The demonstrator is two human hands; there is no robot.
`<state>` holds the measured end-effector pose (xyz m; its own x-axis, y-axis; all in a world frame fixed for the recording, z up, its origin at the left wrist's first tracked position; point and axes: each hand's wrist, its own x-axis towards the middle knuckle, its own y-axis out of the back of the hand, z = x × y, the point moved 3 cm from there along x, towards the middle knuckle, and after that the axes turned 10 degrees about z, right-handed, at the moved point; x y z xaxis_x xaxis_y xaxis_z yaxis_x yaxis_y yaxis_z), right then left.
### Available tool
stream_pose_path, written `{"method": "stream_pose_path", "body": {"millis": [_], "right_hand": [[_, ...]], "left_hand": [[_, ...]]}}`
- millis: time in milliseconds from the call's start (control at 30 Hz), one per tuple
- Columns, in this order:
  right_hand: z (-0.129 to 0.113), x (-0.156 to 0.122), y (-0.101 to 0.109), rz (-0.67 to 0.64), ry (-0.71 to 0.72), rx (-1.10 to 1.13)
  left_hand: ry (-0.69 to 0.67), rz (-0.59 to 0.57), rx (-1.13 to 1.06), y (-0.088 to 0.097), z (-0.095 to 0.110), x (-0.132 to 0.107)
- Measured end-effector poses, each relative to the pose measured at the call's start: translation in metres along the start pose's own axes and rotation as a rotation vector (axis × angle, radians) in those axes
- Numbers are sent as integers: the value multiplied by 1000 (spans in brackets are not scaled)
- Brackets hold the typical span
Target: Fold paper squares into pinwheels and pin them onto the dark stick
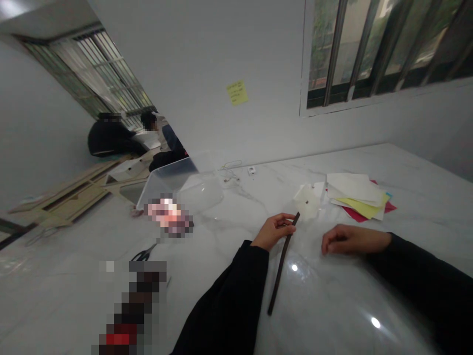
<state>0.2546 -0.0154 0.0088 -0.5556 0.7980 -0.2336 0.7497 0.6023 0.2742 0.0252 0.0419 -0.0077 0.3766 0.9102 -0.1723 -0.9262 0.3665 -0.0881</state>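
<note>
Scissors [145, 253] and a clear bin [166, 176] lie toward the left edge of the table [314, 310], papers [353, 190] toward its far right corner. Between, the left hand [274, 230] pinches a dark strip [282, 263]; the right hand [353, 239] curls, its grip hidden.

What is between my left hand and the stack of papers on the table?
In the head view, a dark-spotted pale piece lies between your left hand and the papers. The top end of the dark strip is there too.

strip [281, 268]: dark brown | sleeves [229, 296]: black | table [221, 236]: white, grey-veined | sticky note [237, 92]: yellow
</note>
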Motion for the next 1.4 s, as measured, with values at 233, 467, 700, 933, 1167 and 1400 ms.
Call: {"method": "stream_pose_path", "body": {"millis": [233,467,700,933,1167,1400], "right_hand": [[25,6,50,790,-56,177],[11,3,27,727,-101,298],[-20,-23,-68,-1049,-105,249],[2,14,-27,95,-67,312],[1,21,-52,107,10,348],[-5,17,-63,68,63,287]], "left_hand": [[21,13,22,2,0,1],[28,10,7,0,1,0],[20,17,-20,1,-2,-1],[80,153,-365,-9,5,-6],[102,163,-408,-34,-1,-14],[118,75,-453,-37,-6,-13]]}}
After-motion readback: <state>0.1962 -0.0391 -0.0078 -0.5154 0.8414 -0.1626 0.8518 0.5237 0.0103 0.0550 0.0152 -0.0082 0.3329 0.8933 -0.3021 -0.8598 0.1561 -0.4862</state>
